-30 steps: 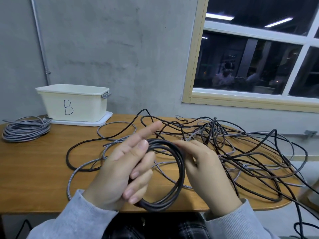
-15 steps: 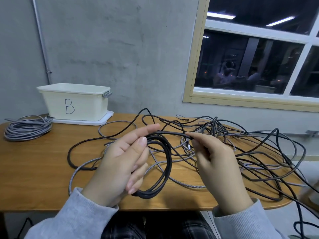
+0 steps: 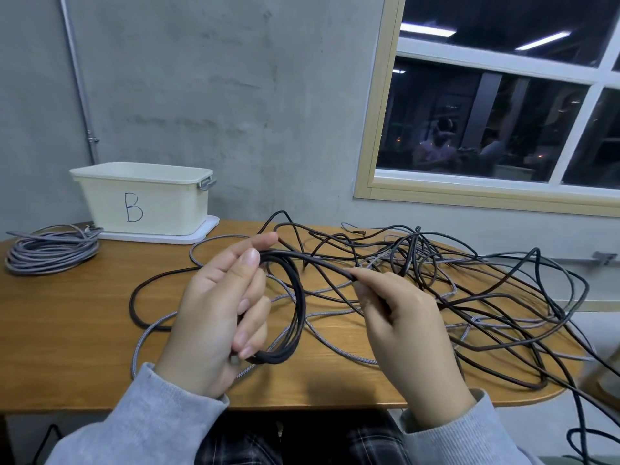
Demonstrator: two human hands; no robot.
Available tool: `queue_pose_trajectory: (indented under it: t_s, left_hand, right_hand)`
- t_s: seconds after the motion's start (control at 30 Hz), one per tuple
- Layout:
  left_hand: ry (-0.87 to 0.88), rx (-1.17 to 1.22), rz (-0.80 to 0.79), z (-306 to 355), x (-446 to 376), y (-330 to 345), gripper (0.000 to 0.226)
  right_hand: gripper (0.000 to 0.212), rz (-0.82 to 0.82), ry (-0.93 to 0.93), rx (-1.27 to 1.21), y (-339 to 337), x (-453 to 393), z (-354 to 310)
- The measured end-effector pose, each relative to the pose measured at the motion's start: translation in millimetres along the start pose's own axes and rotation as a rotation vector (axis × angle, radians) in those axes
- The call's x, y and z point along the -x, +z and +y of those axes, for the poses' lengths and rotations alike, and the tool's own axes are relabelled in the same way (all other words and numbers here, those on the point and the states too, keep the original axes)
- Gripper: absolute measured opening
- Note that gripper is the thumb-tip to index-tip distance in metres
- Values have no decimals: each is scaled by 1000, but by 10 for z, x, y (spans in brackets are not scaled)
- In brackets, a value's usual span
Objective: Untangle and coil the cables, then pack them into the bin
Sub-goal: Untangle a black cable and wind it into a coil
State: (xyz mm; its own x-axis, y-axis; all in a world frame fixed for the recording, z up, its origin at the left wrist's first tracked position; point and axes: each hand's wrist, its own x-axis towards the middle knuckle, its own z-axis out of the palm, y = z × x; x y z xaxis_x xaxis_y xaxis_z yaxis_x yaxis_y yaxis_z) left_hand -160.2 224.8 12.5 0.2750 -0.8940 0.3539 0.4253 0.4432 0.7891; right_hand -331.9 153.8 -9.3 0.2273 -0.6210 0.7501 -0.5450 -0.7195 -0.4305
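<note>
My left hand point(image 3: 214, 317) holds a small coil of black cable point(image 3: 297, 313) above the wooden table point(image 3: 67, 347), fingers curled through the loops. My right hand point(image 3: 406, 333) pinches the same black cable where it leaves the coil, a little to the right. That strand runs on into a tangle of black and grey cables point(image 3: 469, 297) spread over the table's right half. A cream bin marked "B" point(image 3: 144, 199) stands at the back left on a white lid.
A coiled grey cable point(image 3: 50, 251) lies at the far left beside the bin. Loose black cable hangs off the table's right edge point(image 3: 590, 414) toward the floor. A grey wall and a window point(image 3: 496, 105) are behind the table.
My right hand has slid away from the coil to the right along the black cable, drawing out a straight stretch. The coil in my left hand has turned more edge-on.
</note>
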Motion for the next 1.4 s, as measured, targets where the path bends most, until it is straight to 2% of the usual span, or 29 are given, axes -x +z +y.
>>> queue_pose_trajectory:
  t_s: [0.1, 0.17, 0.23, 0.3, 0.4, 0.43, 0.5, 0.63, 0.77, 0.87, 1.0, 1.07, 1.17, 1.23, 1.4]
  left_hand:
    - [-77, 67, -114, 21, 10, -42, 18]
    - [-136, 124, -244, 40, 31, -50, 36]
    - [-166, 213, -307, 38, 24, -74, 41]
    - [-182, 340, -379, 8, -24, -141, 35]
    - [-245, 593, -557, -26, -102, -222, 33]
    - [-241, 621, -555, -21, -104, -233, 35]
    - [-188, 610, -468, -16, -102, -202, 29]
    - [6, 435, -71, 34, -36, -75, 23]
    - [112, 454, 112, 83, -85, -124, 22]
    - [145, 438, 127, 122, -120, -162, 21]
    - [80, 409, 90, 136, -89, -150, 25]
    - [39, 390, 73, 134, -74, -124, 24]
    - [6, 347, 68, 126, -68, -84, 20]
    - [17, 325, 64, 123, -64, -70, 16]
    - [163, 264, 126, 115, -83, -72, 15]
  right_hand:
    - [23, -36, 47, -10, 27, -9, 20]
    - [24, -72, 92, -20, 46, -30, 27]
    - [24, -162, 127, -18, 74, -35, 9]
    - [24, -278, 146, -14, 119, -10, -26]
    - [27, -392, 126, 18, 182, 29, -55]
    - [30, -416, 123, 47, 192, 30, -52]
    - [42, -460, 118, 104, 197, 25, -47]
    - [64, -543, 91, 195, 183, 31, -11]
    - [74, -605, 186, 292, 89, 8, 213]
    - [67, -513, 210, 298, 46, 31, 316]
    - [19, -364, 180, 260, 31, 7, 262]
    - [6, -330, 173, 266, 5, -13, 196]
    - [1, -317, 140, 272, -15, -11, 77]
    - [3, -364, 113, 283, -4, -3, -10]
    - [3, -492, 60, 244, -8, 18, -153]
